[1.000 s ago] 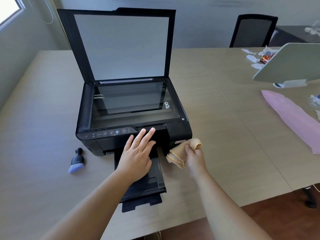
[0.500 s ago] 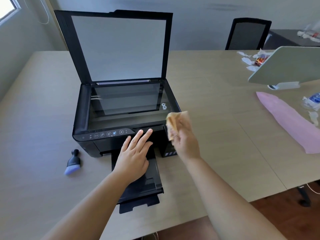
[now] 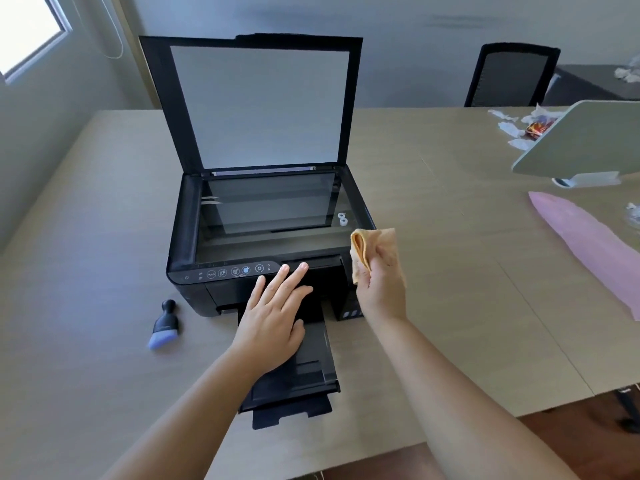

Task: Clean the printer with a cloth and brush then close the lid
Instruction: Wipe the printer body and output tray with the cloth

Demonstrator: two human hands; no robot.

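Black inkjet printer (image 3: 263, 237) on worktop (image 3: 450, 271), lid (image 3: 258, 102) raised upright. Left hand (image 3: 273, 320), fingers straight, flat on printer's front. Right hand (image 3: 382, 285) grips folded orange cloth (image 3: 367, 247) at printer's right front corner. Brush (image 3: 164, 323) lies left of printer.

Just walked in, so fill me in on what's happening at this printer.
A person is cleaning a black printer on a table. The right hand grips a bunched tan cloth at the printer's front right corner, by the scanner glass. The left hand lies flat on the printer's front, above the pulled-out output tray. The lid stands open. The brush lies untouched on the table to the printer's left.
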